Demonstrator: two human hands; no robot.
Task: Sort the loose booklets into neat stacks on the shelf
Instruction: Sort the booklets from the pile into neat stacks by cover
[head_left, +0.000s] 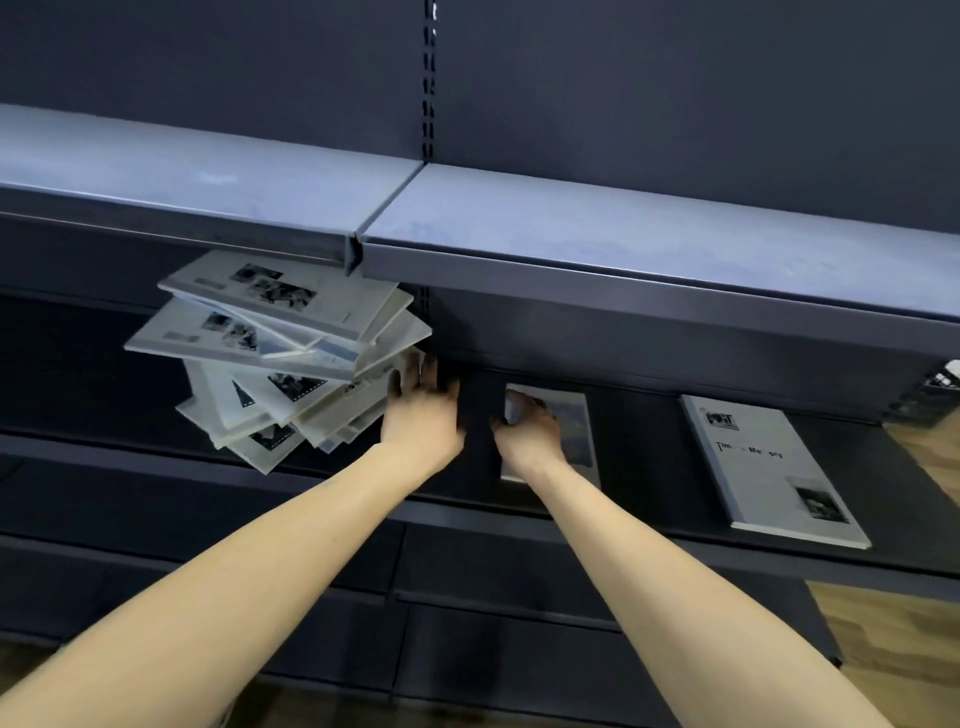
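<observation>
The left hand (421, 410) rests open-fingered against the jumbled pile (280, 358), seemingly steadying it. The right hand (527, 428) lies on a small booklet (574, 436), likely squaring it; its grip is unclear.

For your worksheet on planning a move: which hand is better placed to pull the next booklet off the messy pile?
Left. The left hand already touches the right edge of the messy pile, while the right hand rests on a single booklet lying flat further right on the shelf.
</observation>
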